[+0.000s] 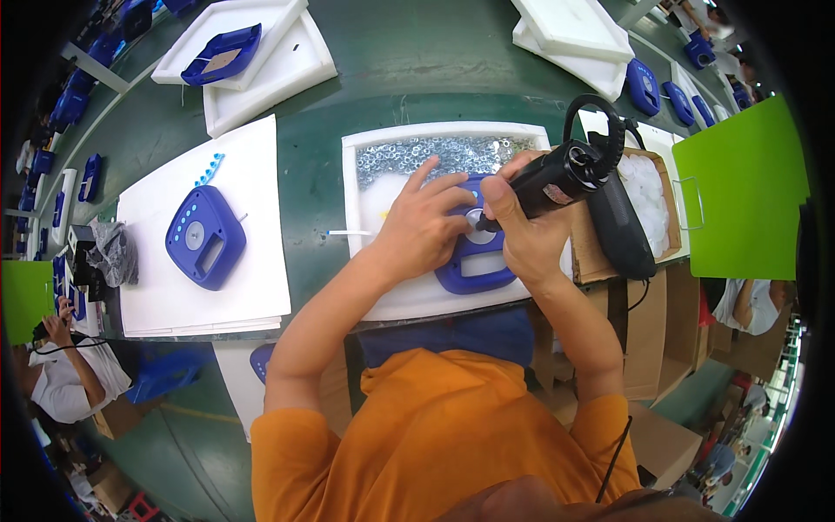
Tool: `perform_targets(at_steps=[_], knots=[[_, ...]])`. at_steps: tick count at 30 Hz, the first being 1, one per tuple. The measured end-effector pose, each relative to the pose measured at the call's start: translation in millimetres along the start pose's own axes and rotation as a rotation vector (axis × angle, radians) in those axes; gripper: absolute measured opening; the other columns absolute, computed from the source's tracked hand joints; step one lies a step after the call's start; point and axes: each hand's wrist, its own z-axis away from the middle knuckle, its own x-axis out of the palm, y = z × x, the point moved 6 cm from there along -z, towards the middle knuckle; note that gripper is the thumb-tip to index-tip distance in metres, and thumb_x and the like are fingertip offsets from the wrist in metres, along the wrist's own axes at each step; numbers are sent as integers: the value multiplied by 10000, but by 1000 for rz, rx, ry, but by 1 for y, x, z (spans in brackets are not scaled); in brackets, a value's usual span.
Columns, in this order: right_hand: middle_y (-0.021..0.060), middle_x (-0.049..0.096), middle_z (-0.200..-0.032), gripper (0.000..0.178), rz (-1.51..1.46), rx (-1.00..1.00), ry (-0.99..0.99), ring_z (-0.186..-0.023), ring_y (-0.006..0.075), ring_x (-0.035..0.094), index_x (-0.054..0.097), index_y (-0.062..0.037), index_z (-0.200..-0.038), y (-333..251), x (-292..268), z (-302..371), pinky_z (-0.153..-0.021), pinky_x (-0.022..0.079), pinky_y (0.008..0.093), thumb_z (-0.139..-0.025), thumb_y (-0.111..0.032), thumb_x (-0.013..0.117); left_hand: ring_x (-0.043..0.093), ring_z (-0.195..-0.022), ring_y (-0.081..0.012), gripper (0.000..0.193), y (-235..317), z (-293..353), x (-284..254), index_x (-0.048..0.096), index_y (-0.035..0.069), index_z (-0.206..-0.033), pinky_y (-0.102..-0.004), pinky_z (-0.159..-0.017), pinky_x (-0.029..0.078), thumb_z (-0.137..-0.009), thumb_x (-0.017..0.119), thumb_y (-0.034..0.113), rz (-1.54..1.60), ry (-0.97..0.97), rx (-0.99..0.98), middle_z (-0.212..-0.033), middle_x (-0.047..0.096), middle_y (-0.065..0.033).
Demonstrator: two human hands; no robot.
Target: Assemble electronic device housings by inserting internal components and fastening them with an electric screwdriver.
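Note:
A blue plastic housing point(477, 283) with a rectangular opening lies in front of me on a white foam tray point(350, 174). My right hand point(535, 239) is wrapped round a black electric screwdriver point(550, 184), tilted so its tip meets the pale round dial point(475, 219) on the housing. From the left, my left hand point(422, 224) grips the housing beside the dial, with some fingers spread over its upper part. Whether a small part sits under those fingers is hidden. Many small metal nuts point(391, 161) fill the tray's far side.
Another blue housing point(228, 235) rests on white board point(148, 287) to the left, near a blue strip of small pieces point(210, 169). At right stand a black cylindrical device point(622, 226) and a cardboard box point(671, 196) of white parts. Foam trays point(287, 74) lie farther back.

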Motion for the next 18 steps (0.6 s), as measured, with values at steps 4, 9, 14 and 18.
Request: perform_targets(at_steps=[4,9,14,18], knots=[[-15,672,-926,235,-29,43,-43,-816,67,614,694,-34,-1063,-1,3,-2,-699,490,250,-1031,-131,905,640,-1433,-301,165,0,0,-1,870,147,-872,-668,-1338,369,-777,780,46,-3,-1,-5,-1235,747,-19],[-19,673,-909,242,-71,72,-68,-800,63,619,695,-33,-1065,1,2,-3,-687,489,245,-1026,-135,911,638,-1436,-301,169,-1,0,0,869,149,-872,-666,-1340,368,-772,781,46,0,-5,-6,-1239,743,-21],[32,680,-907,326,-62,99,-74,-744,116,657,652,-41,-1144,1,0,-4,-680,521,257,-996,-130,929,639,-1436,-303,172,0,-2,-2,866,154,-868,-665,-1340,368,-761,788,44,-5,7,5,-1242,740,-20],[34,682,-1027,476,-120,44,-153,-892,105,662,633,-37,-1300,-1,-8,1,-778,541,260,-967,-134,959,641,-1436,-303,187,0,-3,-1,871,155,-876,-667,-1338,369,-755,791,37,-12,-7,6,-1244,750,-21]])
